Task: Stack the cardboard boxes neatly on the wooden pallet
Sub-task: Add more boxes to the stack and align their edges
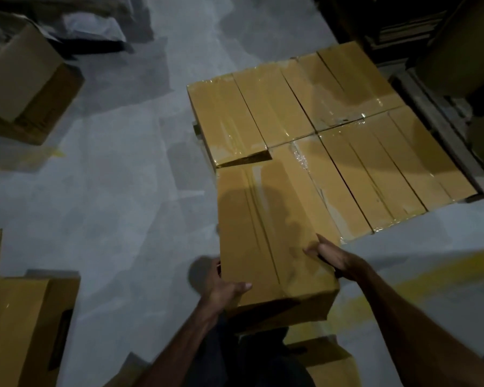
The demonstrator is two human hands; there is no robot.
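A long brown cardboard box (266,233) sealed with clear tape is held in front of me, its far end over the near left corner of the stack. My left hand (224,291) grips its near left corner, thumb on top. My right hand (333,258) clasps its right edge. Several taped boxes (319,129) lie side by side in two rows as a flat layer. The wooden pallet (436,118) shows only as slats along the right side of that layer.
Grey concrete floor (118,169) with yellow paint marks stretches to the left. Loose boxes lie at upper left (25,85), lower left (23,331) and near my feet (327,364). Dark shelving and more boxes (458,43) stand at upper right.
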